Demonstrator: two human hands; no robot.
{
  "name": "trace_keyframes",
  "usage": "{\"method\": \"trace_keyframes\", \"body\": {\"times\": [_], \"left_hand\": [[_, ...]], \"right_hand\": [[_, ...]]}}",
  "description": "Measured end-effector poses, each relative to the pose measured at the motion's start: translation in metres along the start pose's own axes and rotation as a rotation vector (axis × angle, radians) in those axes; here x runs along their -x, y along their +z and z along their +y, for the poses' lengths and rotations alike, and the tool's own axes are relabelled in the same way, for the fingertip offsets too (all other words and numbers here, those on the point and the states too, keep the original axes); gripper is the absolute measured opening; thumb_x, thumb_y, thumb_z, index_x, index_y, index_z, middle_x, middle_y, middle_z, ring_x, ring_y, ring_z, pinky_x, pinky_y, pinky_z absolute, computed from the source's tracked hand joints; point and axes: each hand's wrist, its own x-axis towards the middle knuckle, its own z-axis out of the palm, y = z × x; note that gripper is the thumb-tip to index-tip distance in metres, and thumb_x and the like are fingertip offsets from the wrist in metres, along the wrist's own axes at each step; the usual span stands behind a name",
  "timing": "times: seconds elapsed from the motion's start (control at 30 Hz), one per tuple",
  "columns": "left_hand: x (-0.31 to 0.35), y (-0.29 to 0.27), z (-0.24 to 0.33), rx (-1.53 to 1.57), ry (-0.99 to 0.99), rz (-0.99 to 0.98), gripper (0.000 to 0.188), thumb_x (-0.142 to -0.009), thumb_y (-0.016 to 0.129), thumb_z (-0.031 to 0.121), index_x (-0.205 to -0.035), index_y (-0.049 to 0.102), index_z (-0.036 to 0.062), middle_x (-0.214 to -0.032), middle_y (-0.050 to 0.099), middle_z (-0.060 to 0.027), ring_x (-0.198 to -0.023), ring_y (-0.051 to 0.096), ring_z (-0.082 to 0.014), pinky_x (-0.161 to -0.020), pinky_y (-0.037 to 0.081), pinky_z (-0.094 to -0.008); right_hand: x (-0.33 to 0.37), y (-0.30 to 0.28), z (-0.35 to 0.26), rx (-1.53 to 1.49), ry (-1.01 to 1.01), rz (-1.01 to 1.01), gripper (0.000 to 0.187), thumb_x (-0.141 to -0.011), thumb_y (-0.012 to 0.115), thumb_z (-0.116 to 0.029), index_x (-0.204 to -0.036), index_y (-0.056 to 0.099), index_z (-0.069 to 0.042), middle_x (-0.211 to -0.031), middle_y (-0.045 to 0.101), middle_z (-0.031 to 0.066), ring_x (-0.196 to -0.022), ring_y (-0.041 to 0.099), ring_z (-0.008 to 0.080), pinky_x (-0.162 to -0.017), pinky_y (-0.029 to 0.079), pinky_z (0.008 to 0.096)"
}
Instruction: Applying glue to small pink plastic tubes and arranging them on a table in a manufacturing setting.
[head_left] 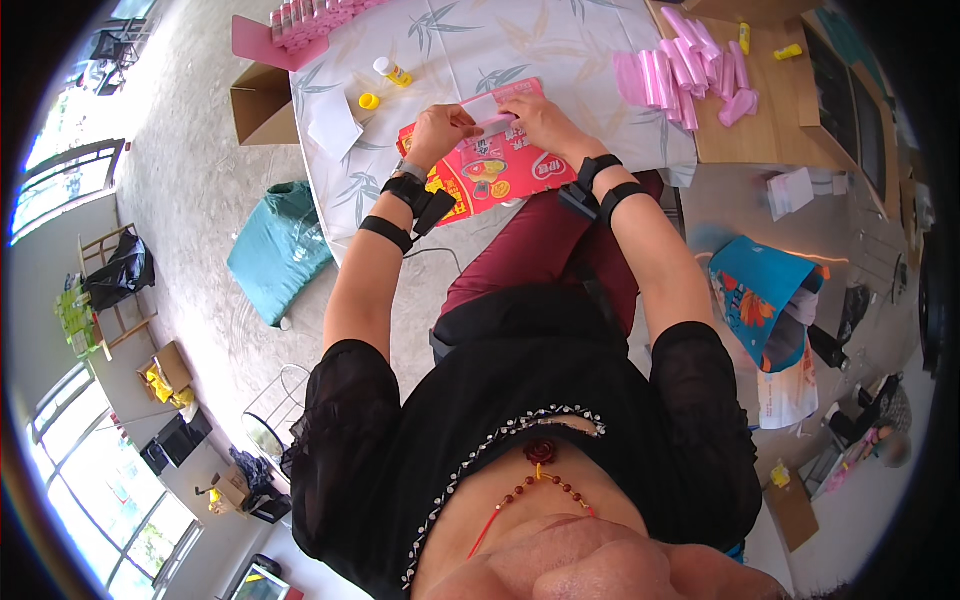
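Observation:
My left hand (442, 134) and my right hand (548, 125) meet above a red printed sheet (510, 172) at the table's near edge. Between their fingertips is a small pink roll (497, 122), one end pinched in each hand. A pale strip lies just beyond it; whether it joins the roll I cannot tell. Left of my left hand lies an uncapped glue stick (393, 72), with a yellow cap (369, 101) close by. White paper sheets (335, 123) rest near the table's left edge.
Many pink rolls (685, 65) are heaped at the right, beside a wooden table (755, 135) with yellow glue sticks (788, 51). More rolls (310, 22) fill a pink box at the far left. A cardboard box (262, 112), teal cushion (280, 255) and blue bag (750, 295) surround the table.

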Motion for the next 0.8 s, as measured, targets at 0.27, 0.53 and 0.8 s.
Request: {"method": "trace_keyframes", "body": {"times": [0.27, 0.53, 0.8], "left_hand": [[-0.003, 0.000, 0.001, -0.028, -0.063, 0.003, 0.024, -0.077, 0.086, 0.023, -0.088, 0.077, 0.0032, -0.075, 0.074, -0.0084, -0.069, 0.070, -0.0149, -0.066, 0.053, -0.0302], [-0.020, -0.005, -0.008, -0.149, 0.011, -0.032, 0.026, -0.074, 0.086, 0.030, -0.083, 0.079, 0.0065, -0.074, 0.073, -0.0064, -0.066, 0.067, -0.0159, -0.065, 0.052, -0.0317], [-0.029, -0.012, -0.010, -0.077, -0.050, -0.130, 0.031, -0.069, 0.087, 0.037, -0.077, 0.078, 0.0076, -0.079, 0.074, -0.0118, -0.078, 0.071, -0.0263, -0.077, 0.055, -0.0390]], "right_hand": [[-0.003, 0.002, 0.007, -0.039, -0.028, 0.002, 0.034, -0.084, 0.068, 0.001, -0.118, 0.068, -0.002, -0.125, 0.066, 0.0153, -0.116, 0.061, 0.0352, -0.099, 0.051, 0.0399], [0.005, -0.002, -0.016, 0.022, -0.030, 0.173, 0.037, -0.084, 0.068, -0.002, -0.120, 0.068, -0.006, -0.121, 0.063, 0.0098, -0.116, 0.059, 0.0314, -0.097, 0.049, 0.0402], [0.006, 0.018, -0.037, 0.401, -0.154, 0.242, 0.031, -0.083, 0.060, -0.009, -0.113, 0.069, -0.010, -0.112, 0.064, 0.0044, -0.116, 0.057, 0.0232, -0.102, 0.044, 0.0396]]}}
